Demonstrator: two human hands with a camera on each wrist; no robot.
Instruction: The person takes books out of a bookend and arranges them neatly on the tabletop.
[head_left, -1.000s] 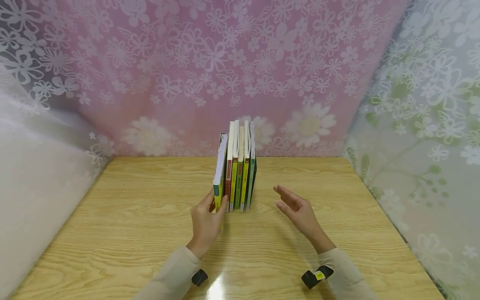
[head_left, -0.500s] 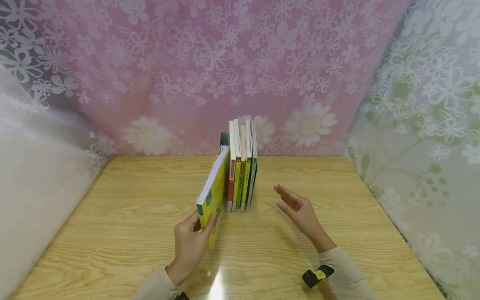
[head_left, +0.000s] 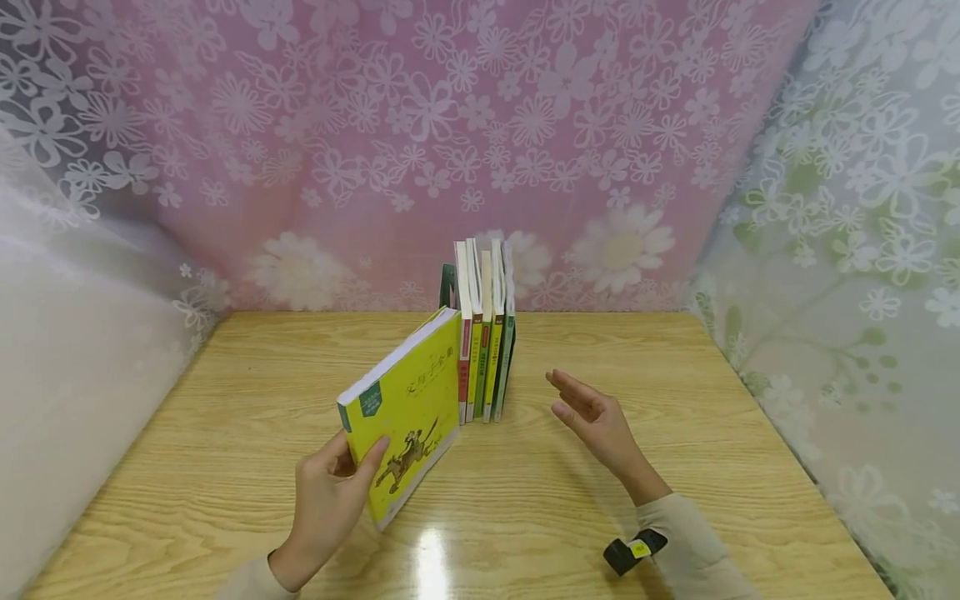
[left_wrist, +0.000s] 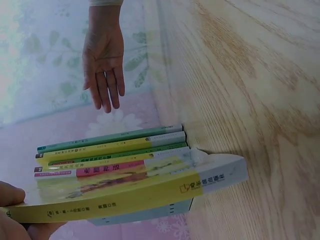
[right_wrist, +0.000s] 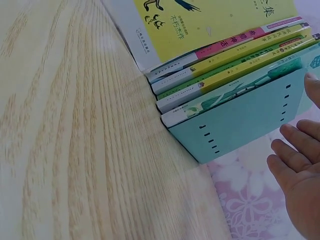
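My left hand [head_left: 326, 500] pinches a yellow book [head_left: 408, 400] by its spine side, thumb on the front cover, which shows a dark drawing and a green tag. The book is upright and slanted, its far edge beside the red-spined book [head_left: 465, 358] at the left end of a row. Several thin books with yellow and green spines [head_left: 490, 362] stand upright there. A green slotted bookend plate [right_wrist: 240, 120] stands at the row's right end, and another bookend [left_wrist: 150, 215] shows at the left. My right hand [head_left: 600, 425] is held with fingers extended, apart from the books, to their right.
The row stands on a wood-grain table [head_left: 262, 392], toward its back edge. A pink flowered curtain [head_left: 375, 167] hangs behind, with pale flowered sheets [head_left: 847, 333] at both sides. A black strap [head_left: 636, 552] with a yellow label is on the right wrist.
My left hand has drawn the yellow book out of the row toward the near left and turned its front cover into view. The left bookend is now uncovered. My right hand has stayed still.
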